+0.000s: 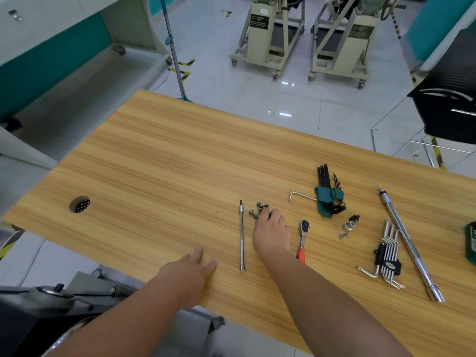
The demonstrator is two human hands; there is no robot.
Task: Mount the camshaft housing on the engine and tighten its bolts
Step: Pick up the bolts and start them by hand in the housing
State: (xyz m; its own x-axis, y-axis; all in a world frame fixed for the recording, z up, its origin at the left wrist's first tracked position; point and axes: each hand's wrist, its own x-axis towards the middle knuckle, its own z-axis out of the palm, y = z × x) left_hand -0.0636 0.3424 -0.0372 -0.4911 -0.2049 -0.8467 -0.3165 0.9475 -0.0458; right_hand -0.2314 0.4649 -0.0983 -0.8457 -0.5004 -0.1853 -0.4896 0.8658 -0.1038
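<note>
Lower left of frame: dark metal machinery [51, 302] lay partly under the table edge, cut off and hard to identify. Left hand [190, 269] rested flat on the wooden table [154, 155], fingers straight, holding nothing. Right hand [270, 228], centre frame, reached onto a small cluster of dark bolts [258, 208]; its fingertips were curled over them, but whether any was gripped could not be told. A long extension bar [241, 238] lay just left of the bolts, a red-handled ratchet [302, 239] just right. Farther right: hex keys in a green holder [328, 195].
</note>
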